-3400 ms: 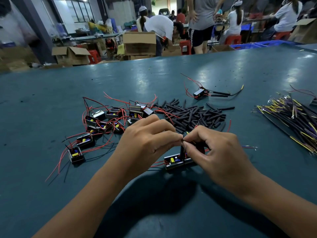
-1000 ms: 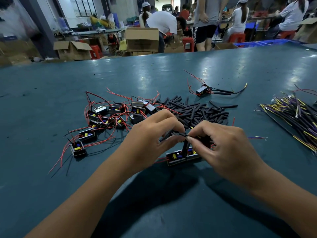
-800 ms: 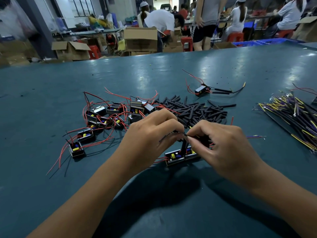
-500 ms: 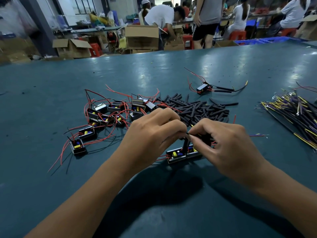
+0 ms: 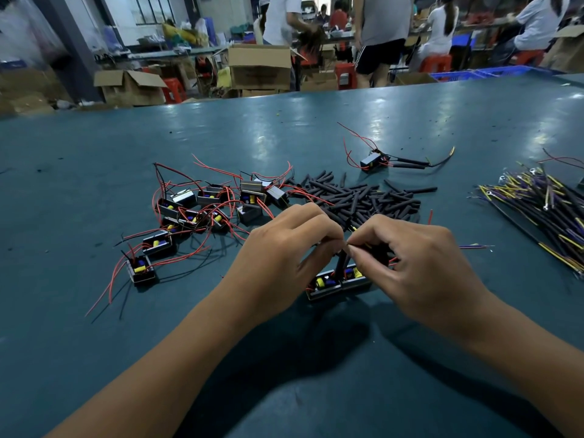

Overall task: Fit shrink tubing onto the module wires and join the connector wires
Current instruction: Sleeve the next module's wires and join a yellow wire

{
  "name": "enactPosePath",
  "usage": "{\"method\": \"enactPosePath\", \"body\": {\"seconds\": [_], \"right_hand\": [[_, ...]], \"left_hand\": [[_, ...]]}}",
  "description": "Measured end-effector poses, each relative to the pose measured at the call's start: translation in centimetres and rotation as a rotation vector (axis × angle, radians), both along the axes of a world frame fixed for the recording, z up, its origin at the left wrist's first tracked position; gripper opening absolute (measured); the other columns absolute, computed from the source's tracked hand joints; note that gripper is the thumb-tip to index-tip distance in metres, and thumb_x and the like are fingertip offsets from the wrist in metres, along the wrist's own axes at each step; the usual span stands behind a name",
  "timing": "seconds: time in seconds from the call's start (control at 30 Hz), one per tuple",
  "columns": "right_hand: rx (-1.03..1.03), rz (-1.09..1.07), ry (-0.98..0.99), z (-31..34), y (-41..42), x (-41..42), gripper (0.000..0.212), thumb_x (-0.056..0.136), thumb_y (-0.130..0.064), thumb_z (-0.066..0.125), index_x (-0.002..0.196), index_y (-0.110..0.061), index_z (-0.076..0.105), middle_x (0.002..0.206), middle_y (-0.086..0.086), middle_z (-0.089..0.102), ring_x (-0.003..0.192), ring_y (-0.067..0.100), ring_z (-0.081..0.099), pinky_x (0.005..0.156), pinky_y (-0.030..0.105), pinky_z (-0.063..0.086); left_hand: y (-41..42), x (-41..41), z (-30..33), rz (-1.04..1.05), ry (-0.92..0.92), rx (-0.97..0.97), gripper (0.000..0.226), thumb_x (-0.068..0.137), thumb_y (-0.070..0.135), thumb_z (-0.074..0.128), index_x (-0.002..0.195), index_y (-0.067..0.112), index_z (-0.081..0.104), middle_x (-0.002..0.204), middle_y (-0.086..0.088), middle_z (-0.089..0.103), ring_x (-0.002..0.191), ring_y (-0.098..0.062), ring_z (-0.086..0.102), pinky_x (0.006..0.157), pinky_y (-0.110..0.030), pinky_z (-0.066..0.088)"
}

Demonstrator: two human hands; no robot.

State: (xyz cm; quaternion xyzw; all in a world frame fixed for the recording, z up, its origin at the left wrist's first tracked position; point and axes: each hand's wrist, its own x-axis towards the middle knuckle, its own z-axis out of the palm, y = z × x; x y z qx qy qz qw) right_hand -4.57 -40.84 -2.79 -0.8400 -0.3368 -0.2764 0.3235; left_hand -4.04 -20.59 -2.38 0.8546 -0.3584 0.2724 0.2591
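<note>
Two small black modules (image 5: pixel 338 282) with yellow and blue parts lie side by side on the table under my hands. A black shrink tube (image 5: pixel 340 264) rises from them toward my fingertips. My left hand (image 5: pixel 284 248) and my right hand (image 5: pixel 417 260) meet above the modules, fingers curled, each pinching thin wire ends at the same spot. The wire ends themselves are mostly hidden between the fingertips. A purple and yellow connector wire (image 5: pixel 475 247) trails out to the right from behind my right hand.
A heap of black shrink tubes (image 5: pixel 369 200) lies beyond my hands. Several modules with red wires (image 5: pixel 202 210) are spread to the left. One module with tubes and connector wires fitted (image 5: pixel 395 161) lies further back. A bundle of connector wires (image 5: pixel 543 207) lies at the right. People work behind the table.
Both hands stayed over the two modules with only small finger movements. The fingertips have closed together on the wire ends, and a tube seen lying between them a second ago is out of sight.
</note>
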Motion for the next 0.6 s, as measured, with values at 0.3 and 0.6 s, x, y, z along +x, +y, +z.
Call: {"method": "enactPosePath", "body": {"seconds": [0.3,0.6], "right_hand": [[-0.033,-0.011,-0.021,0.1,-0.1,0.1,0.009,0.089,-0.019,0.066,0.085,-0.011,0.067,0.069,-0.005,0.063,0.060,0.015,0.058,0.057,0.034,0.046],[-0.040,0.040,0.096,1.8,-1.5,0.4,0.015,0.092,-0.028,0.062,0.081,-0.018,0.066,0.065,-0.007,0.063,0.058,0.011,0.058,0.059,0.028,0.045]], "left_hand": [[-1.4,-1.4,0.7,0.081,0.246,-0.166,0.011,0.096,0.012,0.064,0.085,0.011,0.062,0.074,0.011,0.051,0.069,-0.005,0.046,0.062,-0.012,0.033],[-1.9,-0.5,-0.2,-0.067,0.625,-0.553,0.019,0.098,0.032,0.059,0.096,0.015,0.067,0.080,-0.008,0.065,0.071,-0.012,0.056,0.064,-0.032,0.047]]}}
